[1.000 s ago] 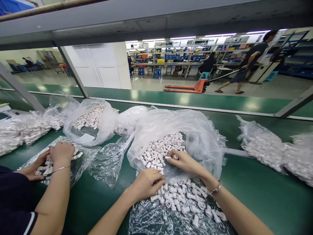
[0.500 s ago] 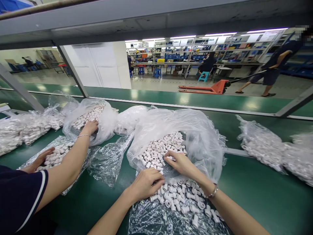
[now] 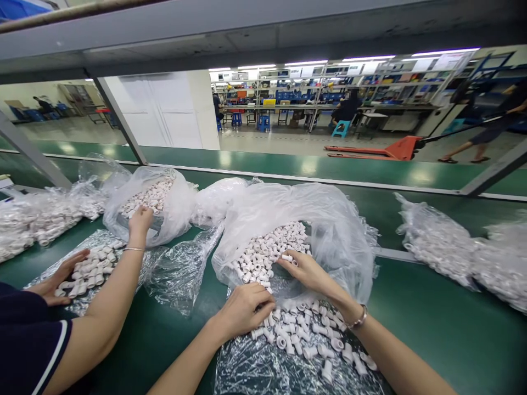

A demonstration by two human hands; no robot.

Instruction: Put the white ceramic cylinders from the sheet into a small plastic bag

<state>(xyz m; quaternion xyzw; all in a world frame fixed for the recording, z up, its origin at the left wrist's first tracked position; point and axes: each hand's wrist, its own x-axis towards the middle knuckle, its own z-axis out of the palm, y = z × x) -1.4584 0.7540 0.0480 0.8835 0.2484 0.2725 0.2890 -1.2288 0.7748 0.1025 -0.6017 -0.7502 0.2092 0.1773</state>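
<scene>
My right hand [image 3: 302,271] is over the mouth of a large clear plastic bag [image 3: 341,219], its fingers closed on a small white pipe fitting [image 3: 287,258]. Behind those fingers lies a heap of loose white fittings [image 3: 263,249] inside the bag. My left hand [image 3: 247,310] is curled at the bag's near lip, thumb and fingers close together; what is between them, if anything, is hidden. In front of both hands, more white elbow-shaped fittings [image 3: 302,334] lie scattered on a flat clear plastic sheet [image 3: 255,367].
At left, a co-worker's hands [image 3: 140,222] work at another open bag [image 3: 173,214] and a pile of fittings [image 3: 93,269]. Filled bags [image 3: 436,241] lie at right, others [image 3: 45,216] at far left. A metal shelf beam [image 3: 263,38] spans overhead above the green table [image 3: 448,329].
My right hand shifts slightly, and the fitting in its fingers shows more plainly. My left hand stays in place. The co-worker's hand draws back toward the bag's near edge; the pallet jack moves right.
</scene>
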